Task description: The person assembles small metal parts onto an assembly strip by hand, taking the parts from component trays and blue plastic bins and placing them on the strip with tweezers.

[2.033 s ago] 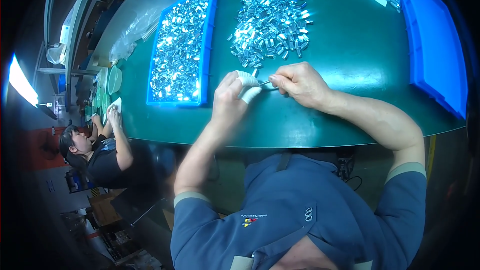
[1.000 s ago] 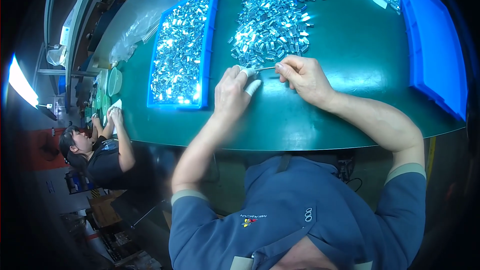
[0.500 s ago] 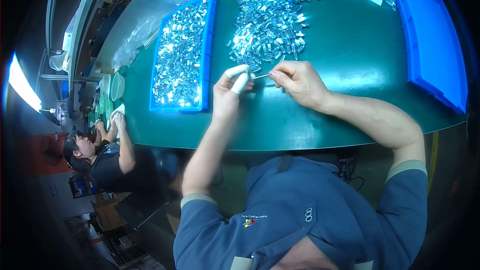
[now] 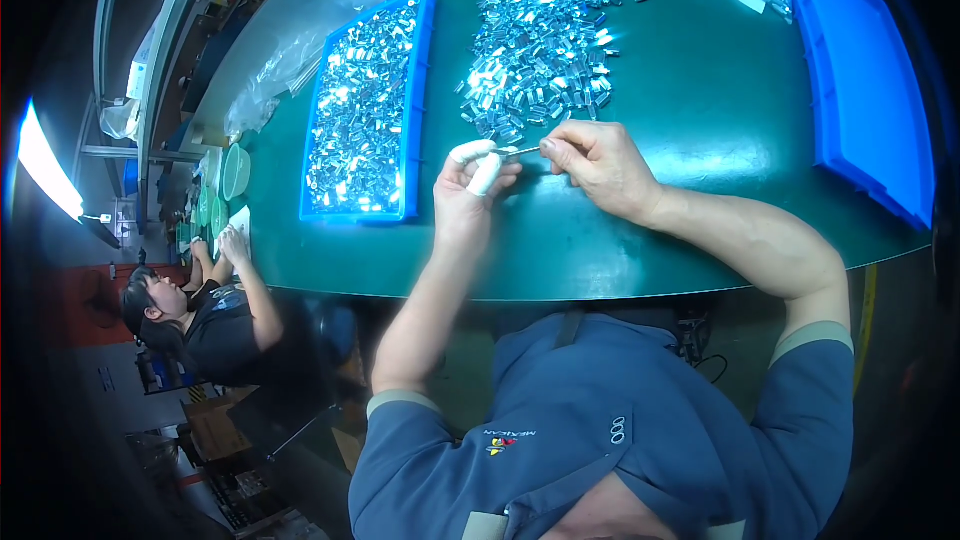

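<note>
My left hand (image 4: 468, 178) is closed in a pinch, with white finger cots (image 4: 484, 176) on its thumb and forefinger. Whatever sits between those fingertips is too small to make out. Facing it, my right hand (image 4: 606, 172) grips a thin metal rod (image 4: 524, 150) between thumb and fingers. The rod's far end reaches the left fingertips. Just beyond both hands lies a loose heap of small shiny metal pieces (image 4: 540, 45) on the green table (image 4: 690, 130).
Left of the heap, a blue tray (image 4: 410, 180) is filled with similar metal pieces (image 4: 360, 110). Another blue tray (image 4: 870, 70) stands tilted at the right. Clear plastic bags (image 4: 262, 95) lie at the far left. A person (image 4: 215, 325) works farther left, beside green bowls (image 4: 235, 172).
My left hand has shifted slightly right and down, and its wrist has turned so more fingers show. The right hand and the rod have barely moved.
</note>
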Motion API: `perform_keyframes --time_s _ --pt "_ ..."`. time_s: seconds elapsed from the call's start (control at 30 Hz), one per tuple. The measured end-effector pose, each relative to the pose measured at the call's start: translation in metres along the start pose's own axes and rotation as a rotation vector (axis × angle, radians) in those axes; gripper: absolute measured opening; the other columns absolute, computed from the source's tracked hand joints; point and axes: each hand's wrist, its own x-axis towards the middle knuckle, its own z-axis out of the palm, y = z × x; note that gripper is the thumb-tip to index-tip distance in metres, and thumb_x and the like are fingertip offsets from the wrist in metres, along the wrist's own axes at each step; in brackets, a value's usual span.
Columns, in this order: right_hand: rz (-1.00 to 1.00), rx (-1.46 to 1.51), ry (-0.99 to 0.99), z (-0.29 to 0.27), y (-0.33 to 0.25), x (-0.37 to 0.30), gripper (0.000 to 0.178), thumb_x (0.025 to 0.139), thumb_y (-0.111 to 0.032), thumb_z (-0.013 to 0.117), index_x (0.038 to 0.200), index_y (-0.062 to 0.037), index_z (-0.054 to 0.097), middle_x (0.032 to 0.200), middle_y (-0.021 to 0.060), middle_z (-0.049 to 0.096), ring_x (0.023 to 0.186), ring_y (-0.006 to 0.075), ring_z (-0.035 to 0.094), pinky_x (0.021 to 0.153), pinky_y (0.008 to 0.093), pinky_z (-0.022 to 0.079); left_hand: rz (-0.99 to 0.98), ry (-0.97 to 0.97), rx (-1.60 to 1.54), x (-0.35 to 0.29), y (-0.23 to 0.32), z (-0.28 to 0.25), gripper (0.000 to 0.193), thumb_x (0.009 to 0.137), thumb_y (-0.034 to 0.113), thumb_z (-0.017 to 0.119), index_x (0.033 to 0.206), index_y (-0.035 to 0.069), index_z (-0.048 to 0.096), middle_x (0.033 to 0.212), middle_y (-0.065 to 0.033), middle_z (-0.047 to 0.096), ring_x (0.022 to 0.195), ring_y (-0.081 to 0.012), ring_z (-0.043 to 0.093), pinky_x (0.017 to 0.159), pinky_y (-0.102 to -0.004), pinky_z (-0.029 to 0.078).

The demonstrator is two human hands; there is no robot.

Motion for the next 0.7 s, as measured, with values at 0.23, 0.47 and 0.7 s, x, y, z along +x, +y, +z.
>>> perform_keyframes --time_s 0.23,0.47,0.7 --pt "0.065 0.048 -0.024 -0.002 0.001 0.001 0.033 0.105 -0.030 0.060 0.091 -0.0015 0.072 0.070 0.0020 0.065 0.056 0.0070 0.055 0.051 0.0251 0.044 0.004 -0.046 0.110 -0.003 -0.003 0.015 0.023 0.097 0.008 0.070 0.118 0.000 0.066 0.105 -0.0156 0.074 0.095 -0.0210 0.074 0.082 -0.0292 0.059" --pt "0.198 -0.017 -0.178 -0.003 -0.004 0.002 0.048 0.107 -0.038 0.054 0.080 -0.0036 0.072 0.060 0.0048 0.065 0.053 0.0125 0.061 0.051 0.0314 0.047 0.038 -0.109 0.163 -0.008 -0.007 0.016 0.021 0.098 0.006 0.067 0.118 0.000 0.066 0.102 -0.0143 0.075 0.091 -0.0199 0.073 0.082 -0.0292 0.059" --pt "0.166 0.078 -0.118 0.001 0.000 0.000 0.047 0.106 -0.039 0.056 0.079 -0.0031 0.070 0.060 0.0031 0.062 0.052 0.0092 0.056 0.049 0.0275 0.045 0.105 -0.123 0.288 -0.008 0.010 0.013 0.018 0.098 0.005 0.068 0.115 0.001 0.066 0.100 -0.0123 0.075 0.089 -0.0173 0.072 0.082 -0.0294 0.058"
